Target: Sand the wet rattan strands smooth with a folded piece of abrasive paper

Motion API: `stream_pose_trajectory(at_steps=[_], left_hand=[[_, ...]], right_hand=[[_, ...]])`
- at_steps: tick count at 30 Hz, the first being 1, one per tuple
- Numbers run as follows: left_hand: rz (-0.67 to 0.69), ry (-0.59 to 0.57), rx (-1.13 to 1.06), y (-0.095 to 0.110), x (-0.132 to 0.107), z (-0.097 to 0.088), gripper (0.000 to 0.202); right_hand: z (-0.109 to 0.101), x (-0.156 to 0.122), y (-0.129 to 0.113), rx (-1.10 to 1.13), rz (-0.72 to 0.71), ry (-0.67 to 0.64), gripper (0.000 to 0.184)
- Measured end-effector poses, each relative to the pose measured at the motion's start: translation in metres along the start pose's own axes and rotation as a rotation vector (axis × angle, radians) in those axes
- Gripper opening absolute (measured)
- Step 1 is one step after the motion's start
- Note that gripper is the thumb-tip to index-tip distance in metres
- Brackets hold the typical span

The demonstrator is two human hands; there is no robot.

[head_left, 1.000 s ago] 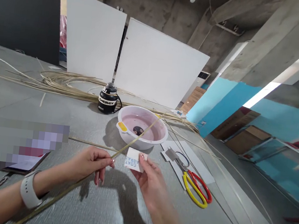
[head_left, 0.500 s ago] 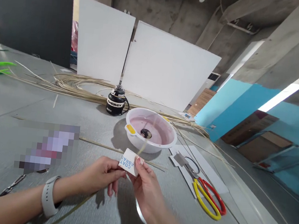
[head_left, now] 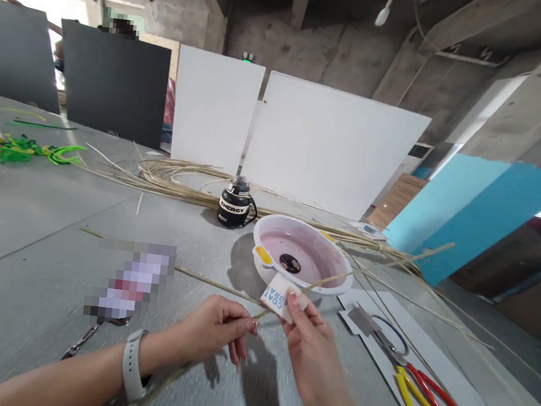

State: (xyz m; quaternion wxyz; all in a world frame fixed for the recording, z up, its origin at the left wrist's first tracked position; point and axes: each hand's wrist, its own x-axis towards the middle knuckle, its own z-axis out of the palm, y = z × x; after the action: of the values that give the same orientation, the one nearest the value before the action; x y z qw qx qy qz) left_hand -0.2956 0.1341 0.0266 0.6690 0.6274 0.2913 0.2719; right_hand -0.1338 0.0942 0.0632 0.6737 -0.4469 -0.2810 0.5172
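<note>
My right hand [head_left: 310, 347] pinches a folded piece of sandpaper [head_left: 280, 297], its pale back printed with blue letters. A thin bamboo strip [head_left: 327, 280] comes out of the fold and slants up to the right, in front of the basin. On the near side, my left hand [head_left: 220, 327], with a grey watch on the wrist, has the same strip between thumb and fingers. Below this hand the strip is blurred as it runs toward the bottom edge. A small gap separates the two hands. The white basin [head_left: 262, 272] with yellow grips stands just beyond them.
Scissors [head_left: 401, 361] with red and yellow handles lie on white sheets at right. A black bottle [head_left: 233, 206] stands behind the basin, before a long bundle of bamboo strips [head_left: 176, 176]. A pixelated object [head_left: 134, 285] lies at left. Green pieces [head_left: 17, 148] are farther left.
My right hand with the sandpaper has moved away from my left hand along the strip, opening a gap. The strip's far part now leans right. The view has swung left.
</note>
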Motion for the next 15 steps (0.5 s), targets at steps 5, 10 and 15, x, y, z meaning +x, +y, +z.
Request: stream_pose_trajectory(at_steps=[5,10,15], left_hand=[[-0.039,-0.049,-0.002,0.000,0.000,0.004,0.049],[-0.081,-0.154,0.015,0.009,-0.004,-0.009,0.048],[-0.112,-0.255,0.051,0.021,-0.009,-0.028,0.042]], right_hand=[[0.006,-0.017,0.020,-0.019,0.097,-0.105,0.031],[-0.016,0.019,-0.005,0.093,0.085,0.088,0.021],[-0.084,0.071,-0.061,0.134,-0.007,0.423,0.016]])
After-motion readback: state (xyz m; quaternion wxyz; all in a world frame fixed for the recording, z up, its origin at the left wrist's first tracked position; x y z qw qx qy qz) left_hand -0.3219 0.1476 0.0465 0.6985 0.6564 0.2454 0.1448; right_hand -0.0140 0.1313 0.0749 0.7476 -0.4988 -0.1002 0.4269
